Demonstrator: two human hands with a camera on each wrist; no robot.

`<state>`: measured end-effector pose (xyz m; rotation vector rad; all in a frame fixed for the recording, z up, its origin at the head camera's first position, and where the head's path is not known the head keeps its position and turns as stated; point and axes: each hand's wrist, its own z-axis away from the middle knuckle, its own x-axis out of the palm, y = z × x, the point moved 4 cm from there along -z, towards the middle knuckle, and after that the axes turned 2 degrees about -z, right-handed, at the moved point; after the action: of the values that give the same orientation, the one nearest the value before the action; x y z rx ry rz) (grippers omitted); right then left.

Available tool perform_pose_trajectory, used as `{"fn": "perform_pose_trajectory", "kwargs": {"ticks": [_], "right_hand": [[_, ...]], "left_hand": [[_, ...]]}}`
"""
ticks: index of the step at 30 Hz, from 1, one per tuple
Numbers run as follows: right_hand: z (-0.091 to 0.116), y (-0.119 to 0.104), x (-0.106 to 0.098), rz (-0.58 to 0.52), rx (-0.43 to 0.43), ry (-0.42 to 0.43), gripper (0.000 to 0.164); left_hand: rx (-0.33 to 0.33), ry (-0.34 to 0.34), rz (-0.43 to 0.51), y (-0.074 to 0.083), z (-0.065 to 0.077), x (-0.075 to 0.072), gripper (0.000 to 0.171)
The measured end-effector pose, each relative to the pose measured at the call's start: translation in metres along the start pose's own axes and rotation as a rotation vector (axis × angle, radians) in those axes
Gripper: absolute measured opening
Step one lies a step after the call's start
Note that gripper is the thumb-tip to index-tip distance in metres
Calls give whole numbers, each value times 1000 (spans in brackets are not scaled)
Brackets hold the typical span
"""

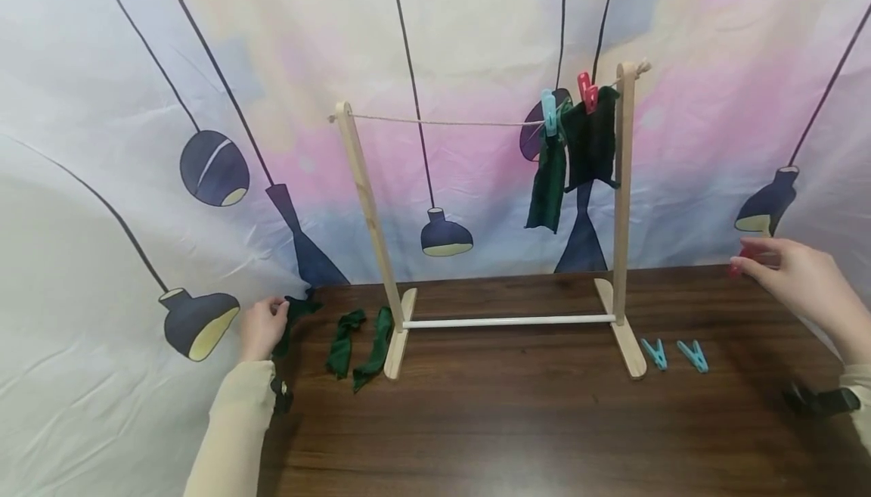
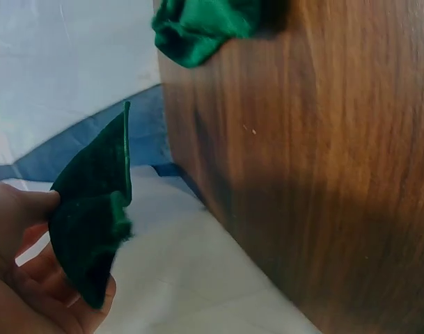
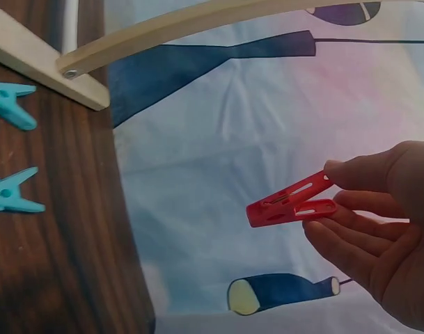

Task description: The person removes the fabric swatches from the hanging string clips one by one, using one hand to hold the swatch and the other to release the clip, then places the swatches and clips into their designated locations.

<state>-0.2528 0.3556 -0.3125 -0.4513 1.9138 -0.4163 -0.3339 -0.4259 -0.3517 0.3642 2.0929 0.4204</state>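
Observation:
My left hand (image 1: 264,328) pinches a dark green cloth piece (image 2: 90,202) at the table's left edge, thumb on one side and fingers behind. Out to the right, my right hand (image 1: 799,285) holds a red clothespin (image 3: 292,200) by its handle ends between thumb and fingers. Two green cloth strips (image 1: 345,342) lie between the left hand and a wooden rack (image 1: 367,209). On the rack's string (image 1: 449,123), a blue clothespin (image 1: 549,113) and a red clothespin (image 1: 588,93) hold up hanging green cloths (image 1: 590,141) near the right post.
Two blue clothespins (image 1: 692,356) lie on the brown wooden table (image 1: 476,421) beside the rack's right foot (image 1: 621,330). A white bar (image 1: 510,322) joins the rack's posts low down. Behind stands a curtain (image 1: 476,43) printed with lamps.

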Motion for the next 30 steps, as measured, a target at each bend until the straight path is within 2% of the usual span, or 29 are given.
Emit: {"fn": "perform_pose_trajectory", "kwargs": {"ticks": [3,6,13,24,30], "right_hand": [[3,7,7,10,-9,-10,58],[5,14,13,33,-21,-11,58],[14,30,25,39,13,-46,58],[26,48,43,48,28,-92,56],[31,57,51,36,55,-115,55]], "left_hand": [[-31,-18,-11,-8,4,3,22],[-64,-67,-43,-13,8,6,24],[-124,-205,-88,-15,14,21,27],[-141,-369,-147,-14,18,39,27],[-112,-423,-182,-17,18,49,24]]}}
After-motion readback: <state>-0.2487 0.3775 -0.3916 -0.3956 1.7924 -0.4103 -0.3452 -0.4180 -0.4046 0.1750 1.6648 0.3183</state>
